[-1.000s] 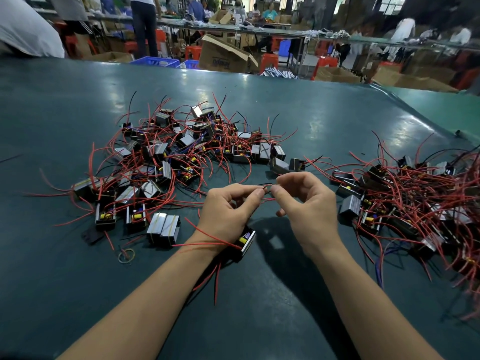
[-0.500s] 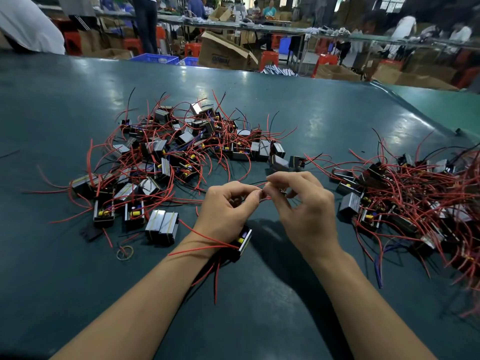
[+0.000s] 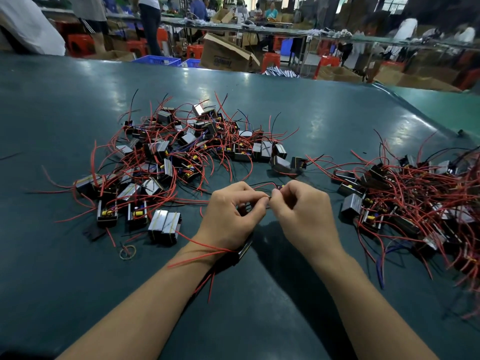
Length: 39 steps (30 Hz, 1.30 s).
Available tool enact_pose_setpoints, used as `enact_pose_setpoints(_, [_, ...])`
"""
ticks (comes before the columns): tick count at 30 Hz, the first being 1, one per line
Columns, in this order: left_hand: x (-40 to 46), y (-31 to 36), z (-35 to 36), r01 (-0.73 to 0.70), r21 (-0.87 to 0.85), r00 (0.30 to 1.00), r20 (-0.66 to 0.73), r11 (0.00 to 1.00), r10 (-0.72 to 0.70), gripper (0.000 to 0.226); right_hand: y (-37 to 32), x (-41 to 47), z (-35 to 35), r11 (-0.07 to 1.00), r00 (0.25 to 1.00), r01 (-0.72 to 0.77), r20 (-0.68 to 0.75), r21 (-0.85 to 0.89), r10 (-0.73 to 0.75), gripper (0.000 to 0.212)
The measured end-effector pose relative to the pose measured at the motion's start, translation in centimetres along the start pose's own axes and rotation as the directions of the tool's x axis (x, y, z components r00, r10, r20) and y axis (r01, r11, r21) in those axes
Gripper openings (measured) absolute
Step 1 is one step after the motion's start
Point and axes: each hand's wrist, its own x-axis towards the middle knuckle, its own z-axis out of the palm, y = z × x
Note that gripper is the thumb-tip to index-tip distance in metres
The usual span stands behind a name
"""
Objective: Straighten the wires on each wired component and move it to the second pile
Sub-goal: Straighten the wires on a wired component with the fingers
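Observation:
Two piles of small black box components with red and black wires lie on the dark green table [image 3: 259, 307]: one pile [image 3: 168, 157] at centre left, a second pile [image 3: 415, 203] at the right. My left hand [image 3: 231, 216] and my right hand [image 3: 304, 214] meet fingertip to fingertip between the piles, both pinching thin wires of one component. That component [image 3: 242, 252] hangs below my left wrist, mostly hidden by the hand, and its red wires trail across my left forearm.
A rubber band [image 3: 127, 252] lies on the table left of my left forearm. Cardboard boxes [image 3: 226, 54], red stools, blue crates and other people stand beyond the table's far edge. Another green tabletop [image 3: 441, 107] adjoins at the right.
My two hands have drawn closer together, fingertips now touching over the wires. The held component stays under my left wrist. The piles have not moved.

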Motion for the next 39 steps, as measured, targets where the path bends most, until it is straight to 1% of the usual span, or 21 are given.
enact_pose_setpoints(1, [0.1,0.0,0.0,0.013,0.002,1.0,-0.012,1.0,-0.013,0.008,-0.4,-0.2,0.2,0.991,0.995,0.09,-0.041,-0.099,-0.094,0.029])
enact_pose_setpoints(2, [0.1,-0.1,0.0,0.037,-0.007,0.999,-0.031,0.999,-0.038,0.008,-0.6,-0.2,0.2,0.979,0.986,0.154,-0.042,-0.135,-0.161,0.026])
enact_pose_setpoints(5, [0.5,-0.4,-0.1,0.113,-0.072,0.99,-0.08,0.991,-0.119,0.008,0.1,0.2,-0.8,0.962,0.961,0.271,0.052,-0.019,-0.27,0.013])
enact_pose_setpoints(8, [0.5,-0.5,-0.1,0.146,-0.128,0.986,-0.068,0.981,-0.155,0.009,1.4,0.7,-1.9,0.955,0.941,0.297,0.168,0.014,-0.295,0.037])
enact_pose_setpoints(9, [0.5,-0.4,-0.1,0.147,-0.133,0.987,-0.046,0.98,-0.155,0.009,1.6,0.7,-1.9,0.946,0.93,0.325,0.183,-0.009,-0.318,0.037])
enact_pose_setpoints(13, [0.3,-0.5,-0.1,0.13,-0.133,0.991,0.009,0.982,-0.13,0.015,1.3,0.9,-1.5,0.917,0.914,0.399,0.091,-0.006,-0.397,0.009])
enact_pose_setpoints(16, [0.3,-0.5,-0.2,0.119,-0.146,0.993,0.032,0.982,-0.116,0.018,1.1,0.9,-1.8,0.92,0.917,0.392,0.091,-0.007,-0.389,0.01])
enact_pose_setpoints(19, [0.1,-0.1,-0.1,0.1,-0.141,0.994,0.055,0.985,-0.093,0.012,0.9,0.8,-1.6,0.972,0.966,0.236,0.108,-0.008,-0.233,0.025])
enact_pose_setpoints(21, [0.1,-0.1,0.0,0.074,-0.126,0.996,0.048,0.989,-0.069,0.009,0.5,0.7,-1.1,0.992,0.988,-0.003,0.154,0.129,-0.017,0.034])
enact_pose_setpoints(23, [0.0,-0.2,0.1,0.016,-0.083,1.0,0.012,0.996,-0.015,0.007,0.3,0.8,-0.6,0.894,0.953,-0.281,0.216,0.349,0.215,0.039])
enact_pose_setpoints(25, [-0.1,-0.2,0.3,-0.069,0.026,0.997,-0.024,0.997,0.07,0.008,0.2,0.8,-0.2,0.706,0.866,-0.5,0.288,0.502,0.408,0.043])
enact_pose_setpoints(26, [-0.2,-0.1,0.5,-0.076,0.052,0.996,-0.033,0.996,0.078,0.009,0.1,0.8,-0.1,0.622,0.822,-0.567,0.319,0.539,0.472,0.044])
enact_pose_setpoints(27, [-0.2,0.0,0.6,-0.034,0.03,0.999,-0.032,0.999,0.035,0.009,0.1,0.7,0.1,0.564,0.792,-0.601,0.329,0.566,0.515,0.043])
enact_pose_setpoints(28, [0.0,0.0,0.6,0.066,-0.055,0.997,-0.025,0.996,-0.067,0.009,0.1,0.7,0.2,0.558,0.789,-0.599,0.305,0.574,0.533,0.041])
enact_pose_setpoints(29, [0.5,-0.1,0.4,0.197,-0.174,0.979,-0.009,0.965,-0.202,0.011,0.2,0.7,0.2,0.608,0.81,-0.568,0.248,0.554,0.531,0.039])
enact_pose_setpoints(31, [1.5,-0.7,-0.4,0.422,-0.399,0.894,0.035,0.814,-0.446,0.022,0.6,0.8,0.1,0.772,0.885,-0.446,0.097,0.452,0.455,0.036])
enact_pose_setpoints(33, [2.1,-1.5,-1.3,0.508,-0.608,0.815,0.109,0.61,-0.569,0.033,1.0,0.8,-0.2,0.833,0.92,-0.358,0.008,0.421,0.391,0.032])
enact_pose_setpoints(35, [2.1,-2.0,-2.1,0.49,-0.741,0.792,0.159,0.459,-0.59,0.043,0.7,0.5,-0.6,0.847,0.922,-0.323,-0.063,0.421,0.383,0.03])
enact_pose_setpoints(37, [1.8,-2.1,-2.7,0.452,-0.812,0.79,0.171,0.37,-0.589,0.049,-0.1,0.5,-1.5,0.85,0.891,-0.313,-0.178,0.424,0.417,0.033])
enact_pose_setpoints(38, [1.7,-2.1,-2.9,0.434,-0.833,0.786,0.165,0.342,-0.596,0.053,-0.6,0.7,-2.1,0.797,0.859,-0.32,-0.198,0.513,0.473,0.033])
enact_pose_setpoints(39, [1.7,-1.9,-3.1,0.414,-0.852,0.781,0.152,0.32,-0.606,0.056,-1.3,1.0,-2.7,0.668,0.832,-0.329,-0.129,0.667,0.539,0.031])
